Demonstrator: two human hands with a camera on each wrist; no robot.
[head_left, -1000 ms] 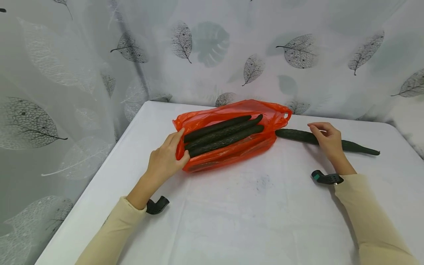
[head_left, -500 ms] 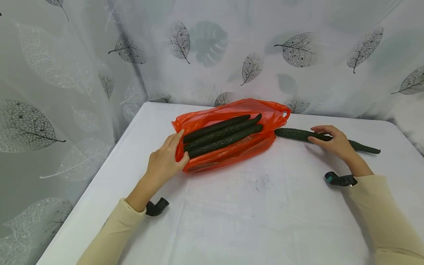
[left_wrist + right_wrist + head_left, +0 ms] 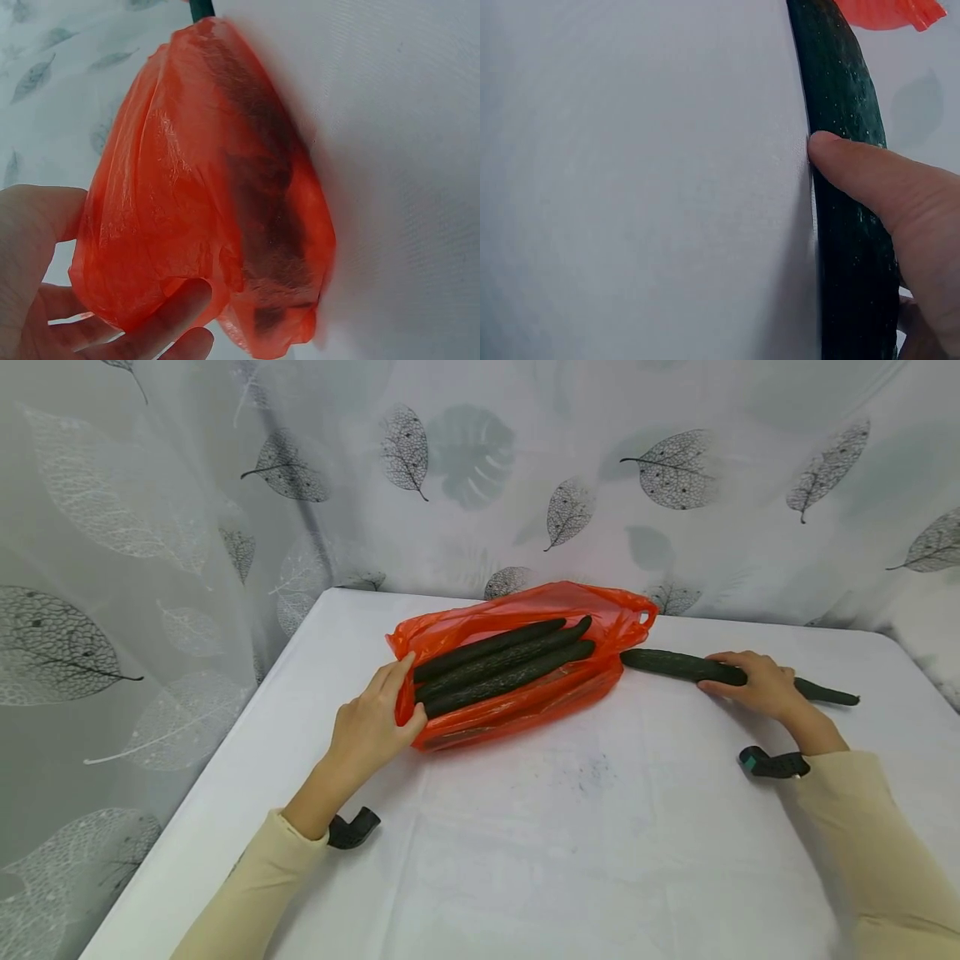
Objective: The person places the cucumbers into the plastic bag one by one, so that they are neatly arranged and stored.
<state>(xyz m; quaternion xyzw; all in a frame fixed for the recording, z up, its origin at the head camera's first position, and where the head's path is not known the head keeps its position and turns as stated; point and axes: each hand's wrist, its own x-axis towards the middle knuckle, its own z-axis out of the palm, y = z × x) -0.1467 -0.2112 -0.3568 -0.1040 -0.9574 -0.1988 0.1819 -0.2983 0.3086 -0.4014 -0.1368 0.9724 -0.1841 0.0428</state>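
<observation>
A red plastic bag (image 3: 525, 714) lies on its side on the table, with three dark green cucumbers (image 3: 504, 667) showing through its mouth. At the bag's left end my left hand (image 3: 367, 722) holds the rim between thumb and fingers; the left wrist view shows the thin red film (image 3: 157, 217) there, with dark shapes behind it. Another cucumber (image 3: 667, 663) lies right of the bag, its blunt end close to the bag's handle. My right hand (image 3: 765, 685) grips this one near its middle, the thumb (image 3: 855, 165) across the near side and the other fingers mostly hidden behind.
The white-covered table (image 3: 540, 852) ends at the back against a hanging curtain (image 3: 487, 468) with a leaf print. A black wrist device sits under each forearm, one at the left wrist (image 3: 354, 828) and one at the right (image 3: 772, 763).
My right hand has moved a little right and down onto the loose cucumber, and its fingers have closed round it. The left hand and the bag stay practically where they were.
</observation>
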